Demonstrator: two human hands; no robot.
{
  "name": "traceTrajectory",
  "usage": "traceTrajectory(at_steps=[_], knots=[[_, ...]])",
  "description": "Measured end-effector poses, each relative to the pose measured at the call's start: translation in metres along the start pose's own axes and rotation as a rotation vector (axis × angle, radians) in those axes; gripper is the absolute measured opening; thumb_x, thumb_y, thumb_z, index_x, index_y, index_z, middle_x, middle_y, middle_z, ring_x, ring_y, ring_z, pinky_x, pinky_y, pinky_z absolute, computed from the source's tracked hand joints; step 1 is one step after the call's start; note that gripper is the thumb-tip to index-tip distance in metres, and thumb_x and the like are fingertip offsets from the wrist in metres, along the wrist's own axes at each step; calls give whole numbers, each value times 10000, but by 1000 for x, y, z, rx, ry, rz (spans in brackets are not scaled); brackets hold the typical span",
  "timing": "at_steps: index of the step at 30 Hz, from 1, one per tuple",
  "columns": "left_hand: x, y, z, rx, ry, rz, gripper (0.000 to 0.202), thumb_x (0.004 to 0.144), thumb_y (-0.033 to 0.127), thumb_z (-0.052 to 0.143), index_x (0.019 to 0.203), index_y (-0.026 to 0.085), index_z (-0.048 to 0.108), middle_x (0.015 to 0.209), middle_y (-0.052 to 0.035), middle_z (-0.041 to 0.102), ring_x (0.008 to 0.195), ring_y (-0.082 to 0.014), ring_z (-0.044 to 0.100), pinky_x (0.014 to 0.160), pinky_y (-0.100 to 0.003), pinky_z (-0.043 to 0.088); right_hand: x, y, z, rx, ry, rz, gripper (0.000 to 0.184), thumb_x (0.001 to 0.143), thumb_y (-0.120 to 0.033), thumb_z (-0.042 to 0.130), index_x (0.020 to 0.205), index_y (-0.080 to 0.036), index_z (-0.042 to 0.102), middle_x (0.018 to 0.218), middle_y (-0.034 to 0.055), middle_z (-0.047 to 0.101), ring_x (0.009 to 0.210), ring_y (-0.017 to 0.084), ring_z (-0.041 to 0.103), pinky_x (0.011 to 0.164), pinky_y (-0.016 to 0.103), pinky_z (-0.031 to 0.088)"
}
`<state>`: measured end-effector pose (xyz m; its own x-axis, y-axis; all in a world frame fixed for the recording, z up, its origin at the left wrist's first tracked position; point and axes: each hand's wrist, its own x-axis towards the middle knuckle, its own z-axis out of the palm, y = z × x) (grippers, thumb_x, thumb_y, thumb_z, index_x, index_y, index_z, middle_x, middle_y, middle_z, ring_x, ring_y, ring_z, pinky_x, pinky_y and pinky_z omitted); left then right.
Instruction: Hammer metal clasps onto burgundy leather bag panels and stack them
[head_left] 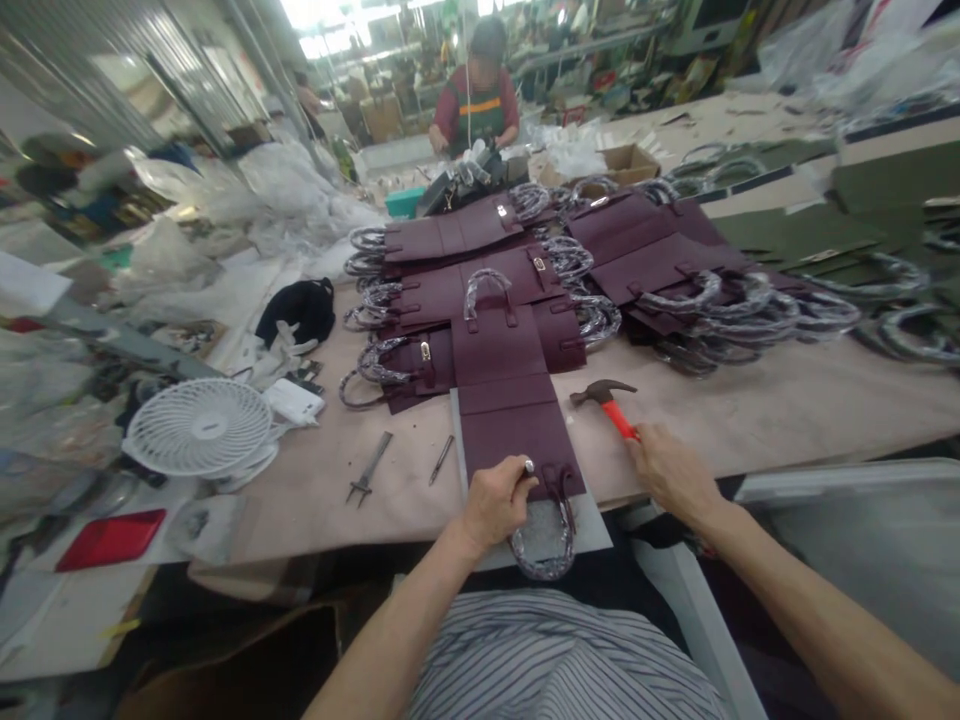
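My left hand [495, 502] is closed around a short metal punch [529, 466], whose round top shows above the fingers; its lower end is hidden. It stands over the near end of a burgundy bag panel [510, 425], beside the plastic-wrapped handle [544, 570] that hangs toward me. Under the panel lies a pale board [596, 525]. To the right, my right hand [671, 470] grips a claw hammer [616, 408] by its orange-red handle, the head held over the table, apart from the punch. A pronged metal tool [367, 470] and a thin metal rod [442, 460] lie left of the panel.
Stacked burgundy bag panels [465, 285] with wrapped handles fill the middle, with another pile [660, 245] to the right. Olive panels [825, 225] lie farther right. At left are a white fan [199, 425], a red tray [111, 540] and a black cloth item [296, 312]. A person [476, 95] works across the table.
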<state>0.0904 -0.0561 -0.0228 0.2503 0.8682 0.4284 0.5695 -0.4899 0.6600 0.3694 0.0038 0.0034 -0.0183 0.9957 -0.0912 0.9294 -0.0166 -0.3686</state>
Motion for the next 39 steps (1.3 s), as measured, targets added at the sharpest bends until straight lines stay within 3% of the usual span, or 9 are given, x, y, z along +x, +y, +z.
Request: traceTrajectory(at_steps=[3, 7, 10, 13, 18, 22, 28, 36, 39], knots=[[-1, 5, -2, -18, -30, -64, 109, 946, 206, 563, 1037, 188, 621, 957, -77, 724, 854, -209, 710, 782, -310, 574, -10, -25, 17, -25, 200, -316, 404, 971, -359, 443, 1244, -95, 578, 1244, 217, 576, 1123, 350, 547, 960, 501, 453], [3, 11, 2, -165, -41, -219, 111, 929, 234, 573, 997, 197, 652, 973, -78, 728, 911, -209, 702, 860, -332, 568, -33, -62, 50, 134, 164, -555, 420, 959, -322, 522, 1319, -112, 570, 1341, 176, 532, 1252, 325, 466, 1076, 489, 429], [14, 6, -6, -476, 206, -517, 172, 924, 341, 560, 949, 181, 620, 892, -68, 721, 821, -197, 714, 792, -342, 597, -42, -72, 66, 161, 152, -537, 448, 942, -264, 538, 1363, -112, 562, 1401, 167, 487, 1319, 341, 388, 1134, 525, 373], [25, -13, -36, -562, 423, -737, 290, 905, 443, 557, 1000, 170, 580, 887, -71, 719, 776, -208, 723, 731, -357, 607, -41, -70, 68, 196, 145, -528, 455, 936, -264, 553, 1366, -116, 568, 1401, 160, 486, 1321, 333, 380, 1147, 523, 359], [25, -47, -100, 379, 57, -795, 183, 897, 314, 578, 955, 165, 668, 894, -114, 725, 886, -274, 702, 816, -378, 543, -39, -67, 65, 242, 152, -526, 458, 912, -251, 585, 1351, -119, 582, 1383, 153, 498, 1300, 327, 394, 1134, 514, 373], [17, -50, -113, 829, -233, -812, 217, 937, 213, 522, 1071, 130, 670, 1054, -175, 701, 966, -311, 679, 811, -382, 508, -39, -68, 66, 243, 152, -522, 452, 915, -257, 588, 1347, -124, 583, 1384, 148, 498, 1297, 326, 398, 1138, 521, 369], [16, -37, -92, 772, -313, -738, 210, 955, 302, 558, 1082, 190, 682, 1115, -107, 692, 1024, -264, 659, 835, -331, 491, -37, -68, 67, 243, 164, -542, 444, 915, -263, 584, 1335, -120, 587, 1377, 150, 503, 1291, 326, 405, 1137, 526, 369], [22, -60, -83, 642, -434, -782, 87, 859, 228, 576, 807, 193, 637, 872, -133, 726, 884, -293, 697, 711, -328, 462, -38, -69, 65, 254, 159, -530, 441, 913, -268, 571, 1333, -133, 588, 1377, 154, 509, 1288, 328, 411, 1131, 547, 376], [17, -65, -84, 616, -357, -739, 106, 832, 212, 553, 738, 202, 599, 799, -128, 712, 809, -285, 693, 685, -329, 460, -39, -70, 64, 272, 153, -516, 435, 912, -269, 562, 1332, -159, 591, 1375, 149, 516, 1295, 330, 414, 1128, 559, 380]])
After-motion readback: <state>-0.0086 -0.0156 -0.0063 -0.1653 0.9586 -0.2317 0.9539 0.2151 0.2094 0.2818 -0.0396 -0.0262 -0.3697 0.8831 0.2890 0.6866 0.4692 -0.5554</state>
